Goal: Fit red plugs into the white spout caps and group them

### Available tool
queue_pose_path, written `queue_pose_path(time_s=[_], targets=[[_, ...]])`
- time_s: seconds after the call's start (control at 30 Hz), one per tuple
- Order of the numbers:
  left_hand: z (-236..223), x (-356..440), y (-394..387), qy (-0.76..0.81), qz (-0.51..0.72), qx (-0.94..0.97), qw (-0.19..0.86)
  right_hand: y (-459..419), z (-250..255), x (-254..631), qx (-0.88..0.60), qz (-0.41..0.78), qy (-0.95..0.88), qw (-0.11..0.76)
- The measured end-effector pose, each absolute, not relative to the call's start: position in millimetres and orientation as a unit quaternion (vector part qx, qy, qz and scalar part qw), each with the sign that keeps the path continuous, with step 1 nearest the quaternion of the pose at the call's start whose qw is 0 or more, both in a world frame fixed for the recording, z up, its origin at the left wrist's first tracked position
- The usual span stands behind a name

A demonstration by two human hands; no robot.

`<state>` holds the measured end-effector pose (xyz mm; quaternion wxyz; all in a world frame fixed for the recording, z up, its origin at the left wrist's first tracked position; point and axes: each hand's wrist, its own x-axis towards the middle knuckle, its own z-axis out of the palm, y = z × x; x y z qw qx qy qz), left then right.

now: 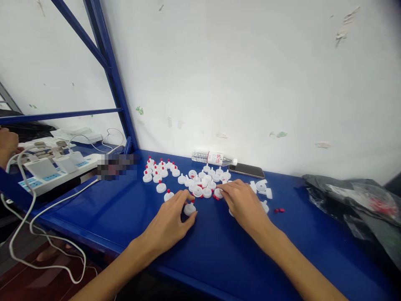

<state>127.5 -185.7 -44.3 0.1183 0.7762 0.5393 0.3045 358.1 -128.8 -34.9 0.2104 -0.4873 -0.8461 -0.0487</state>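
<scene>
My left hand (171, 219) curls its thumb and forefinger round a white nozzle cap (189, 209) with a red tip, low over the blue table. At the pile's right side, the fingers of my right hand (241, 202) are pinched on another white nozzle cap (218, 193); red pieces (216, 197) show just beneath it. Between and beyond the hands lies a heap of white nozzle caps (203, 182) without red tips. To the left stand several red-tipped caps (156, 177). Under and behind my right hand, some white parts are partly hidden.
Behind the heap lie a clear water bottle (214, 158) and a phone (247, 170). White flat parts (261, 186) and small red tips (279, 210) are to the right. Dark plastic bags (354, 205) cover the right end. A power strip (69, 169) with cables is at left, near another person's hand (8, 142).
</scene>
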Motion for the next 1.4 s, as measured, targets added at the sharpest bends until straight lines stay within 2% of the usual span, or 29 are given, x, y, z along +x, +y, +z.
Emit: queue_pose_path(time_s=[0.13,0.23,0.4,0.5,0.63,0.73,0.8,0.93,1.1,1.27,1.4], targets=[[-47,125,-184,0.554,0.307,0.767,0.102,-131,-28,359,-0.503,-0.061,-0.833,0.223],[-47,124,-183,0.570,0.300,0.761,0.084,-136,-20,358,-0.501,-0.054,-0.822,0.266],[-46,120,-184,0.604,0.279,0.745,0.047,-147,-12,348,-0.446,0.075,-0.827,0.334],[-43,111,-182,0.622,0.263,0.737,0.031,-153,-17,338,-0.402,0.140,-0.844,0.327],[-36,97,-175,0.641,0.244,0.727,0.014,-156,-26,332,-0.368,0.166,-0.859,0.313],[-32,90,-171,0.645,0.235,0.727,0.007,-154,-26,335,-0.395,0.137,-0.845,0.333],[-31,88,-170,0.647,0.230,0.727,0.003,-151,-24,339,-0.426,0.077,-0.839,0.331],[-28,92,-174,0.651,0.230,0.723,-0.024,-145,-27,345,-0.454,-0.042,-0.852,0.257],[-28,114,-188,0.628,0.265,0.728,-0.077,-142,-36,346,-0.436,-0.093,-0.880,0.166],[-45,136,-198,0.525,0.257,0.808,0.079,-142,-38,344,-0.431,-0.088,-0.885,0.156],[-54,138,-194,0.523,0.238,0.811,0.111,-142,-38,343,-0.435,-0.067,-0.884,0.157]])
